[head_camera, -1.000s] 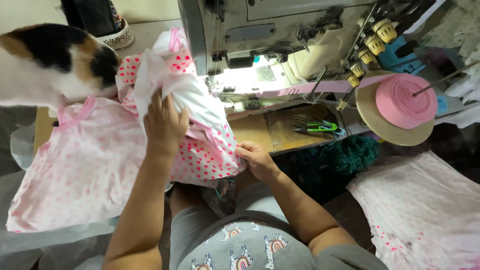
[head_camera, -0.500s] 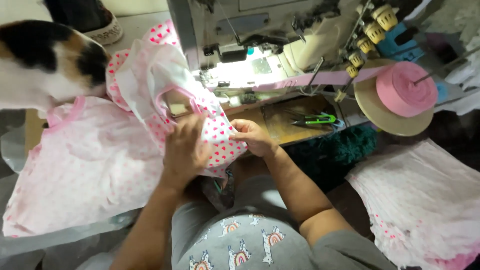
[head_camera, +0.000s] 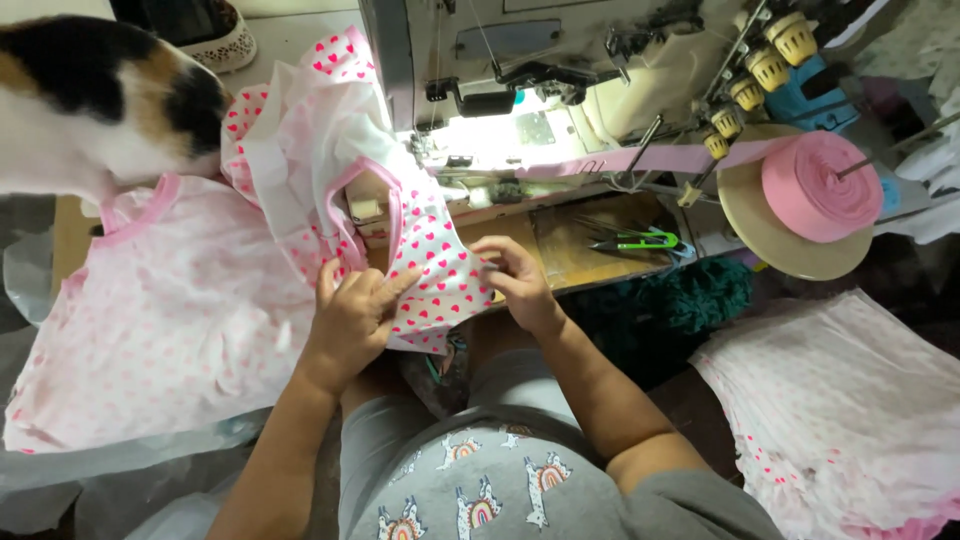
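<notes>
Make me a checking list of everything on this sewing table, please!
Surface: wooden table, mostly covered by cloth.
Job's things: white heart-print garment lies in front of the sewing machine; pink binding tape roll on a disc at right.
Clutter: green-handled snips; stacked pink garments on the left, more on the right.
Hands: left hand presses the garment; right hand pinches its edge.
Cables: nothing seen.
Surroundings: calico cat at upper left.
</notes>
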